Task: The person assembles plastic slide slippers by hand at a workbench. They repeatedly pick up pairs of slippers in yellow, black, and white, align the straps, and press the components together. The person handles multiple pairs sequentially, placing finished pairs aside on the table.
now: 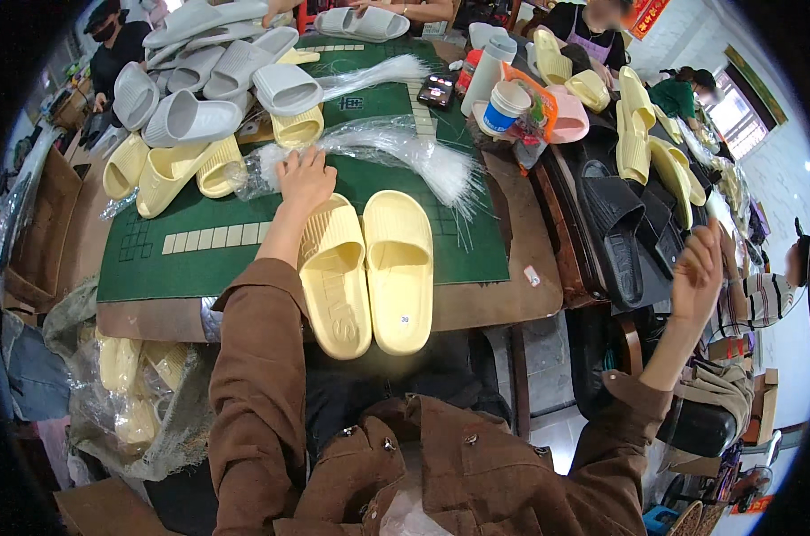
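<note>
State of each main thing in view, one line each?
Left hand: palm down on clear plastic
Right hand: raised, fingers partly curled
Front yellow slippers: side by side, soles down
Grey slippers: piled
Nearer strand bundle: lying down, end fanned out
Green mat: spread flat
White-and-blue tub: upright

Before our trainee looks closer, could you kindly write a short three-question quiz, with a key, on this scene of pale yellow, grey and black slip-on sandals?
1. True or false: the pair of pale yellow ribbed-strap sandals lies nearer the wearer than the heap of smooth grey sandals.
2. Short answer: which of the wearer's bare hands reaches over the flat green mat?
3. Multiple choice: on which side of that mat does the round white-and-blue tub stand? A) left B) right C) near

Key:
1. True.
2. The left hand; the right hand is raised beside the table.
3. B.
</note>
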### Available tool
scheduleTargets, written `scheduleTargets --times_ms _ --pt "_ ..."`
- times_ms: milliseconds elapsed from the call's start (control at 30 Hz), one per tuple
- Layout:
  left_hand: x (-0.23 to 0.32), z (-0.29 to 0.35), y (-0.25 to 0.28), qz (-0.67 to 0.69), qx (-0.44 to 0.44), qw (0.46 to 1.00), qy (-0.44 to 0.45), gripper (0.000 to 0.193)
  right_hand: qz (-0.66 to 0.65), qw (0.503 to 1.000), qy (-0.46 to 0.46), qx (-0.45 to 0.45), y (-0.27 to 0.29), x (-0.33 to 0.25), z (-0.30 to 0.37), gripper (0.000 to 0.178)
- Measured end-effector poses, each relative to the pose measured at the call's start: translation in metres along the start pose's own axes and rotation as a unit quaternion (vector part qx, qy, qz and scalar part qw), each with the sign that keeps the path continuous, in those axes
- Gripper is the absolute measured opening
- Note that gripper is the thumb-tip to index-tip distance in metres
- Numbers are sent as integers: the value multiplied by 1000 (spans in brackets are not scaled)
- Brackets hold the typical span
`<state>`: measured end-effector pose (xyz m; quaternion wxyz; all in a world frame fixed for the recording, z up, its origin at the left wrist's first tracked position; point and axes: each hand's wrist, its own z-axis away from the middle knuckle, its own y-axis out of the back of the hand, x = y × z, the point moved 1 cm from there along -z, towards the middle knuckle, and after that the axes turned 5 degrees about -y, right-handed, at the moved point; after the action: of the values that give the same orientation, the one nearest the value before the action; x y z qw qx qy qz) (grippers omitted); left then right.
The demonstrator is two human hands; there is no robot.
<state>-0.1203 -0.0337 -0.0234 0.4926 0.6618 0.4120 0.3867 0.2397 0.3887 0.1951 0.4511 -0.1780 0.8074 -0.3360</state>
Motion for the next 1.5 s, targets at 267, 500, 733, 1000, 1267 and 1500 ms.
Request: scheduleTargets --times_ms 267,500,733,1000,1267,1500 --pt "11 43 64 367 1 921 -132 48 153 963 -222 -13 -113 193 23 27" --pt "67 161 138 407 101 863 -283 56 -8 967 -244 65 -91 288 8 17" --pt "64 206 131 603 119 766 -191 35 204 953 -219 32 -49 298 5 18" --pt "23 190 128 665 150 725 95 46 496 843 -204 -32 -47 292 22 27" --pt "45 108 79 193 121 969 -100 30 783 593 19 -187 -87 347 -10 16" --pt "58 84 57 224 175 955 -85 8 840 514 54 -167 -73 388 -29 19"
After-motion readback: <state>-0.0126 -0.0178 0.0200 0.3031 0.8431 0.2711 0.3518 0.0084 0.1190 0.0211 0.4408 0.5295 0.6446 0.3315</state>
